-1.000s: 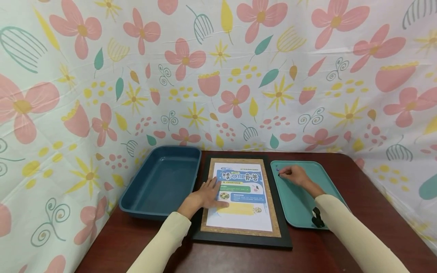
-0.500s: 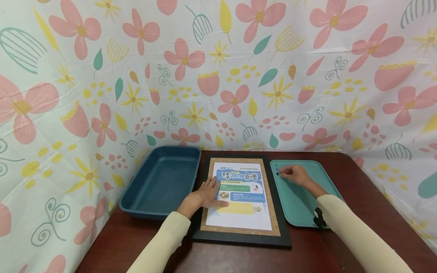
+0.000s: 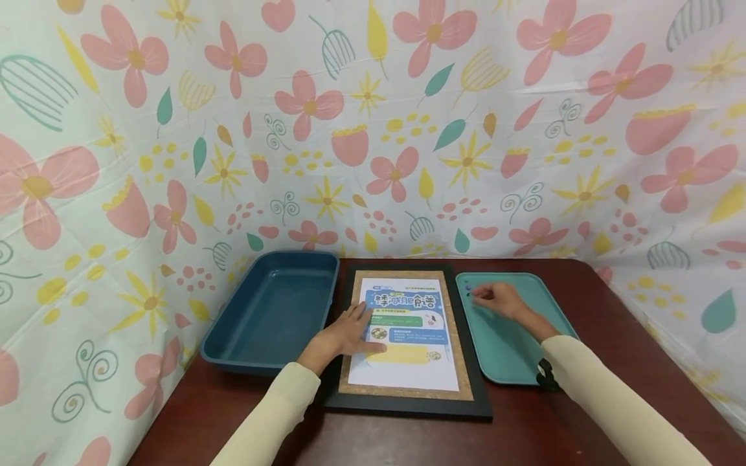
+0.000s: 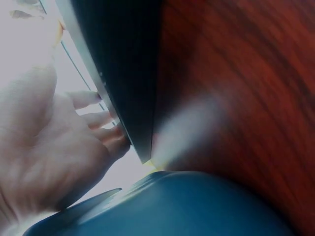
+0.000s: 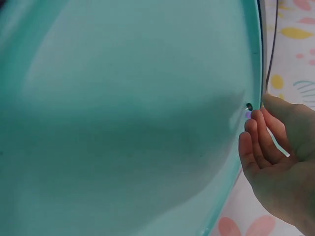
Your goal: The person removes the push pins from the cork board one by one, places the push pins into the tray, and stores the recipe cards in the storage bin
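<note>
My left hand (image 3: 350, 330) lies with spread fingers on a printed paper sheet (image 3: 408, 375), pressing it to a black-framed corkboard (image 3: 466, 382). The left wrist view shows that hand's palm side (image 4: 44, 132) beside the dark frame edge (image 4: 123, 73). At the far left corner of the teal tray (image 3: 513, 353), my right hand (image 3: 501, 301) has thumb and fingers brought close together. Right by its fingertips lie a tiny black-headed pushpin (image 5: 249, 106) and a small purple piece (image 5: 248, 115). Whether anything is pinched between the fingertips is hidden.
A deep blue bin (image 3: 274, 317) stands left of the corkboard. All of it rests on a dark red-brown wooden table (image 3: 396, 443). A flower-printed cloth (image 3: 373, 129) hangs behind and at the sides.
The head view has shifted slightly. The right fingertips have come slightly away from the small pieces in the tray corner. The left hand has stayed on the sheet.
</note>
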Tool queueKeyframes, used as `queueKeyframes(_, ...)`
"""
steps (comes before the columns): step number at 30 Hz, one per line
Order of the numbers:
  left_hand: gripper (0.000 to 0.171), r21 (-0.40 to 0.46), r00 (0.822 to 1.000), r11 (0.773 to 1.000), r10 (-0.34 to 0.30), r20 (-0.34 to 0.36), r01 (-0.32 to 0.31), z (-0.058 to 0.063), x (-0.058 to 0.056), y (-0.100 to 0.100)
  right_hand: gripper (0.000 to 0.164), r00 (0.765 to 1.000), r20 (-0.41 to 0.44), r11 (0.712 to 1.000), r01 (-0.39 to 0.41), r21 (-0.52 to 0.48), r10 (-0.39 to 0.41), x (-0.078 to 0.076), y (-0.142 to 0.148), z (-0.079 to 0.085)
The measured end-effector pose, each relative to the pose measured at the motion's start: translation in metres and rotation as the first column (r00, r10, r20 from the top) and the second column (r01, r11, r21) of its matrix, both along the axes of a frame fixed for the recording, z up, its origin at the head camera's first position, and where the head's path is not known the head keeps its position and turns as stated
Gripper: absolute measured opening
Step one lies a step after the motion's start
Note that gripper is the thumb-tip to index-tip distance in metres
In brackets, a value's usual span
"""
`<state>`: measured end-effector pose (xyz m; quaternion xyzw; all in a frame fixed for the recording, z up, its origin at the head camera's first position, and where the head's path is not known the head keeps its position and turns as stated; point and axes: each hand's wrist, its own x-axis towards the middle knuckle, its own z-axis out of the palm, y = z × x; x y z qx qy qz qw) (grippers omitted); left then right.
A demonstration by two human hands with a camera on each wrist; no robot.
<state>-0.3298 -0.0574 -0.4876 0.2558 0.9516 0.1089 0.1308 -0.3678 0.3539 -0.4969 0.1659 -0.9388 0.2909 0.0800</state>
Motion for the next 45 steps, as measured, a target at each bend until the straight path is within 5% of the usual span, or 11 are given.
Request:
queueKeyframes(12, 0.106, -0.023, 0.995, 0.998, 0.054, -0.083, -0.056, -0.004, 0.006, 0.001, 0.026, 0.995, -0.033, 0.994, -0.095, 0.047, 0.096, 0.008, -0.02, 0.003)
queueKeyframes(23, 0.102, 0.062, 0.971, 0.989, 0.145, -0.191, -0.135, -0.013, 0.024, 0.008, 0.031, 0.98, -0.025, 0.98, -0.194, 0.055, 0.195, 0.022, -0.044, -0.001)
queueKeyframes(28, 0.107, 0.089, 0.959, 0.977, 0.21, -0.188, -0.196, -0.013, 0.031, 0.01, 0.036, 0.967, -0.017, 0.966, -0.251, 0.063, 0.253, 0.029, -0.049, -0.005)
queueKeyframes(33, 0.097, 0.128, 0.966, 0.965, 0.242, -0.095, -0.23, -0.005, 0.034, 0.008, 0.044, 0.963, -0.029, 0.96, -0.264, 0.096, 0.268, 0.033, -0.053, -0.005)
queueKeyframes(40, 0.088, 0.261, 0.949, 0.915, 0.313, 0.02, -0.307, 0.0, 0.031, 0.004, 0.048, 0.968, -0.006, 0.964, -0.249, 0.091, 0.25, 0.035, -0.055, -0.002)
queueKeyframes(45, 0.087, 0.421, 0.936, 0.84, 0.343, 0.078, -0.343, -0.003, 0.027, 0.004, 0.049, 0.974, 0.01, 0.971, -0.227, 0.069, 0.227, 0.036, -0.054, -0.001)
